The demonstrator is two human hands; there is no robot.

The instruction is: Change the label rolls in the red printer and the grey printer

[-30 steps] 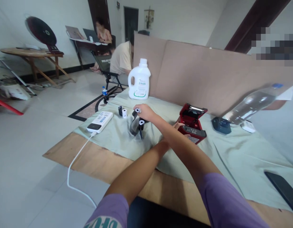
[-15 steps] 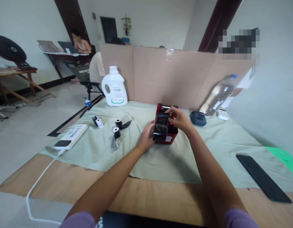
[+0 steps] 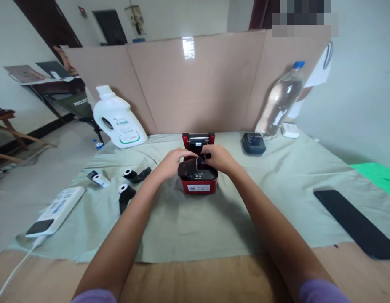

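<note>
A small red-and-black printer [image 3: 199,187] stands on the cloth in front of me, its lid raised at the back. Black paper from a roll [image 3: 188,167] hangs loose over the left front of the printer's top. My left hand [image 3: 171,164] is curled at the left side, thumb and fingers closed on this paper. From the right, my right hand [image 3: 218,159] reaches into the opening with bent fingers pinched at the roll. The fingertips and most of the roll are partly hidden inside the printer.
Several small paper rolls [image 3: 125,191] with black tails lie at left, near a white power bank [image 3: 56,210] with a cable. Behind stand a white jug [image 3: 119,120], a cardboard screen [image 3: 198,88], a leaning water bottle [image 3: 280,103] and a black device [image 3: 253,144]. A dark phone [image 3: 356,223] lies right.
The printer has turned to face me squarely. The black paper, earlier draped long over its front, now lies bunched to the left, and both hands have shifted toward the opening. My view has tilted down.
</note>
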